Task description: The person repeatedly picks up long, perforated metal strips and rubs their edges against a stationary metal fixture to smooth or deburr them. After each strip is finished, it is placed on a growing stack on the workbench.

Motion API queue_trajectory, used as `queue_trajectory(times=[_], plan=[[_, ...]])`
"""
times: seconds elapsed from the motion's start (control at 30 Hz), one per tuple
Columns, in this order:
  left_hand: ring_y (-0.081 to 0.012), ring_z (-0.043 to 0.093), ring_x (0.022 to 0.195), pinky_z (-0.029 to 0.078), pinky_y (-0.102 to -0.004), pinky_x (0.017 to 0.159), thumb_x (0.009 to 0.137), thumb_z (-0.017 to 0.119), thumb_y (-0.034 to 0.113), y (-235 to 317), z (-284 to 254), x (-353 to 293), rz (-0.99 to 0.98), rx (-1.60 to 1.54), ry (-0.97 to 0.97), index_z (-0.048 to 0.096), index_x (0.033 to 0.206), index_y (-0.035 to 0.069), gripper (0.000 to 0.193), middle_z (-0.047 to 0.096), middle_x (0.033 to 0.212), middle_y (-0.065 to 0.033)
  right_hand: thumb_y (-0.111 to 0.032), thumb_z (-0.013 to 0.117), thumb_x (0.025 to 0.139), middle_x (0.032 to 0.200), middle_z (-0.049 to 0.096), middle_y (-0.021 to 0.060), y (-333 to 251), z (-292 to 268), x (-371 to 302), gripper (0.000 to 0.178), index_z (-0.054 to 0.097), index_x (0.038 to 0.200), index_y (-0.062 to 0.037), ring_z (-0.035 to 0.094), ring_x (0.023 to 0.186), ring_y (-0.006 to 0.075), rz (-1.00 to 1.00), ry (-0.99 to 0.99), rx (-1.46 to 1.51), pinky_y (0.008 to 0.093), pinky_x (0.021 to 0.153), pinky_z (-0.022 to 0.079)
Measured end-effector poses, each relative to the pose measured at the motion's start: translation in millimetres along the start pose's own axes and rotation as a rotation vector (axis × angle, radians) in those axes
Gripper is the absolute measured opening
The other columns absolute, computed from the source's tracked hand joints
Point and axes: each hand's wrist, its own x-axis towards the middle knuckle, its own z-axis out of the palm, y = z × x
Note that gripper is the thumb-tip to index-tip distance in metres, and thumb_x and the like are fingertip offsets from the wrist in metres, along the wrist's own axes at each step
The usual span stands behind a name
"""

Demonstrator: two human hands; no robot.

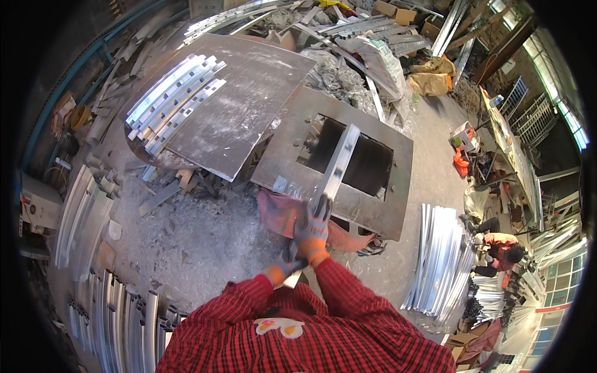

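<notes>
A long silvery metal profile [339, 163] with dark notches runs away from my body, its far end lying over the dark rectangular opening [372, 163] of a steel work table [401, 186]. My right hand [312, 235], in a grey and orange glove, is wrapped round the profile just short of the table's near edge. Closer to my body, my left hand [283, 270], gloved alike, closes on the near part of the same profile; its fingers are partly hidden. A dull red cloth [280, 214] hangs from the table's near edge, beside my right hand.
At the left, a dark steel plate table [230, 118] bears several notched profiles [168, 102]. Stacks of metal profiles stand on the floor at right [438, 261] and lower left [112, 317]. A person [500, 252] crouches at far right. Scrap and plastic sheeting [339, 78] lie behind the tables.
</notes>
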Motion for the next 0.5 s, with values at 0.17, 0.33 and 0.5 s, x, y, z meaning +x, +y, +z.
queue_trajectory(times=[0.17, 0.33, 0.5], plan=[[-0.0227, 0.065, 0.107, 0.051, -0.0353, 0.092, 0.092, 0.065, 0.044, -5, -26, 182, 0.313, -0.142, 0.049, 0.059, 0.13, 0.001, 0.058, 0.068, 0.116, -0.0129, -0.03, 0.06, 0.088, 0.163, 0.024, 0.0201, -11, -18, 164, 0.069, 0.041, 0.153, -0.0152, 0.023, 0.15, 0.0395, -0.01, 0.143, 0.161, 0.0474, 0.115, 0.036], [-0.0301, 0.064, 0.11, 0.049, -0.04, 0.09, 0.092, 0.062, 0.055, 118, -8, 227, 0.189, 0.493, -0.07, 0.065, 0.128, 0.01, 0.058, 0.069, 0.12, -0.0155, -0.03, 0.063, 0.086, 0.162, 0.027, 0.0191, 40, -45, 239, 0.072, 0.04, 0.153, -0.0144, 0.023, 0.15, 0.0384, 0.177, 0.031, 0.046, 0.044, 0.115, 0.038], [-0.024, 0.064, 0.103, 0.051, -0.0347, 0.089, 0.084, 0.077, 0.047, 74, 8, 187, 0.016, 0.069, -0.036, 0.065, 0.124, 0.002, 0.061, 0.069, 0.115, -0.0147, -0.034, 0.067, 0.086, 0.163, 0.023, 0.0204, 44, -24, 184, 0.077, 0.036, 0.155, -0.0182, 0.022, 0.151, 0.0367, 0.118, 0.092, -0.061, 0.0429, 0.114, 0.039]])
